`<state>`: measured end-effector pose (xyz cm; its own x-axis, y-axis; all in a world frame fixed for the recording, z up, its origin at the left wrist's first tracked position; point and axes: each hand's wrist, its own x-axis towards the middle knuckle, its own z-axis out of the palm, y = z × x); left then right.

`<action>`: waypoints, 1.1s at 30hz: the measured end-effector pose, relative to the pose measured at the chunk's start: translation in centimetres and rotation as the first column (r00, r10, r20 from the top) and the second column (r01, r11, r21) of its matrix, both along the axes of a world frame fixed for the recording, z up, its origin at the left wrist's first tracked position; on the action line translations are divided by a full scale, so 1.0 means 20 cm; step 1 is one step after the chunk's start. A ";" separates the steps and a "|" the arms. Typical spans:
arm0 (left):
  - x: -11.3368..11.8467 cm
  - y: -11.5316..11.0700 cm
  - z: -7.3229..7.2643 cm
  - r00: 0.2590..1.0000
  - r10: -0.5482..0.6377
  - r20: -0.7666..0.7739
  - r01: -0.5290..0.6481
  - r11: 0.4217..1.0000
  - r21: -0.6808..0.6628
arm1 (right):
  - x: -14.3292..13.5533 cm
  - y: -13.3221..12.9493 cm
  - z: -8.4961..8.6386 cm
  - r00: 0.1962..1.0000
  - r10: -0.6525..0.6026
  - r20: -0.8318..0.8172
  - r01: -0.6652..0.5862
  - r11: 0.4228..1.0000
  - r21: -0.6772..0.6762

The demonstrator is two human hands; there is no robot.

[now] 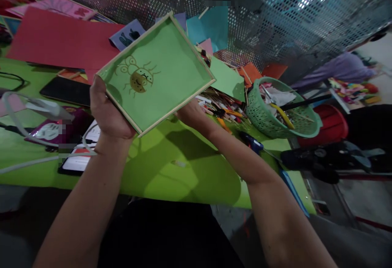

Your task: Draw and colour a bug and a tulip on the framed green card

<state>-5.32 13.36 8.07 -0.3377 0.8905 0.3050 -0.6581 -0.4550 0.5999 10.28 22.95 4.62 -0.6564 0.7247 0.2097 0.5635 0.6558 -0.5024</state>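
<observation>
Your left hand (108, 111) is clamped on the lower-left edge of the framed green picture (171, 76), held tilted above the bench (147, 174). Right hand (191, 112) is under its lower edge, fingers hidden; can't tell its grip.

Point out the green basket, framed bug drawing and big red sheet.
Green basket (259, 112), head view: its side wall.
Framed bug drawing (162, 76), head view: green backing.
Big red sheet (65, 37), head view: its middle.

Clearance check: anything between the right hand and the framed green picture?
Nothing visible between the right hand and the framed green picture. The hand is partly hidden behind the frame's lower-right edge; can't tell contact.
</observation>
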 end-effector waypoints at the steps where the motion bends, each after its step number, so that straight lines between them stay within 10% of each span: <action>1: -0.01 0.00 0.00 1.000 -0.016 0.006 0.015 1.000 0.020 | 0.03 -0.03 0.03 0.999 0.013 0.036 -0.014 1.000 0.027; 6: -0.01 0.01 -0.03 0.993 -0.092 0.067 0.097 0.993 -0.071 | 0.35 -0.28 0.18 0.909 0.018 0.416 -0.147 0.948 0.281; 9: 0.03 0.05 -0.08 0.990 -0.119 0.074 0.133 0.961 -0.244 | 0.62 -0.46 0.25 0.886 0.037 0.462 -0.148 0.967 0.208; 18: 0.20 0.03 -0.26 0.885 -0.461 -0.059 0.280 0.630 -0.725 | 1.01 -0.73 0.28 0.973 -0.102 0.208 0.119 0.990 -0.073; 22: 0.19 -0.02 -0.32 0.838 -0.365 -0.407 -0.011 0.733 -0.680 | 0.99 -0.73 0.22 0.984 -0.123 0.133 0.135 0.987 -0.091; 25: 0.16 -0.10 -0.32 0.631 -0.032 -0.775 -0.399 0.843 -0.360 | 0.95 -0.72 0.18 0.990 -0.124 0.071 0.131 0.987 -0.096; 28: 0.17 -0.22 -0.27 0.184 0.286 -0.941 -0.528 0.836 0.151 | 0.90 -0.72 0.15 0.991 -0.135 0.010 0.135 0.983 -0.123; 33: 0.30 -0.42 -0.17 -0.127 0.204 -0.971 -0.086 0.973 0.215 | 0.79 -0.75 0.15 0.992 -0.118 -0.038 0.109 0.977 -0.186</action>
<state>0.60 5.06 4.72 0.2680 0.8312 0.4872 0.7156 -0.5103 0.4770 26.12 8.02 7.52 -0.5602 0.8227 0.0966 0.6005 0.4837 -0.6367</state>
